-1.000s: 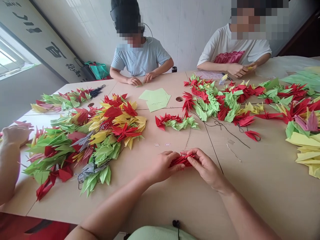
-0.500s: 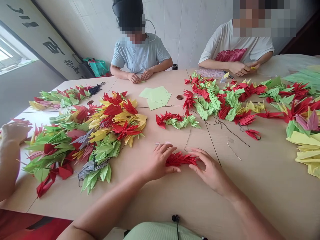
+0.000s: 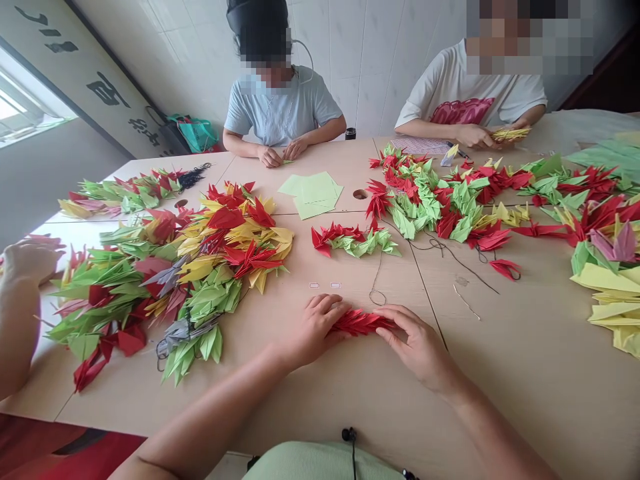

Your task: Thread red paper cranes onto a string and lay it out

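toward the near edge of the table (image 3: 530, 373), we hold folded red paper (image 3: 361, 322). our left hand (image 3: 316, 331) curls over its left end; our right hand (image 3: 414, 339) pinches the right end between thumb and fingers. a thread loop (image 3: 371, 294) lies just beyond. a paper pile (image 3: 150, 280) sits toward the left edge, green sheets (image 3: 316, 196) toward the far edge.

On the pale banner (image 3: 83, 70) at left we see large dark characters (image 3: 107, 90), slanted; one resembles 百, but we cannot read the whole. Pink print (image 3: 457, 112) on the white T-shirt (image 3: 517, 93) and two small red-bordered labels (image 3: 335, 285) on the bench (image 3: 540, 360) are illegible to us.
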`<act>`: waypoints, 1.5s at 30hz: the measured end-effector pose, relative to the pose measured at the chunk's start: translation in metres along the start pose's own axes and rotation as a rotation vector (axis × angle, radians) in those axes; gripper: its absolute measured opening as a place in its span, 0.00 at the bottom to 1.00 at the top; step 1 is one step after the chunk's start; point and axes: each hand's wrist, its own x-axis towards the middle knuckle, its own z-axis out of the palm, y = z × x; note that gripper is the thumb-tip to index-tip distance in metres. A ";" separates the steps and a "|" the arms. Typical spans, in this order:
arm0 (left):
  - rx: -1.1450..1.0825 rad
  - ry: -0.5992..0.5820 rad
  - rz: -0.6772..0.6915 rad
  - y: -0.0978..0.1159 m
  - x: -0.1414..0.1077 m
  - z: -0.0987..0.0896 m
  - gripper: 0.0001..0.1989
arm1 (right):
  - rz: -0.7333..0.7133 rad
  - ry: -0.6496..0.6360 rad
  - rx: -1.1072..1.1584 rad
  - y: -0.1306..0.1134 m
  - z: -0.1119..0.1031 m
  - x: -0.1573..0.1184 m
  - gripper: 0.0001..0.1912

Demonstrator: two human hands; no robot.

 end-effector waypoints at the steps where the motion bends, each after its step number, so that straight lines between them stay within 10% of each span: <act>1: 0.004 0.007 0.002 0.000 -0.001 0.000 0.24 | -0.016 0.009 -0.037 0.000 0.000 -0.001 0.13; 11: 0.028 0.062 -0.023 -0.008 -0.019 -0.005 0.31 | -0.055 0.054 -0.197 0.003 -0.006 -0.008 0.16; 36: -0.117 0.266 -0.067 -0.014 -0.036 0.004 0.08 | -0.086 0.002 -0.096 -0.011 -0.001 -0.010 0.06; 45: -0.064 0.281 -0.049 -0.011 -0.034 0.008 0.03 | -0.169 -0.021 -0.292 -0.010 0.005 -0.018 0.21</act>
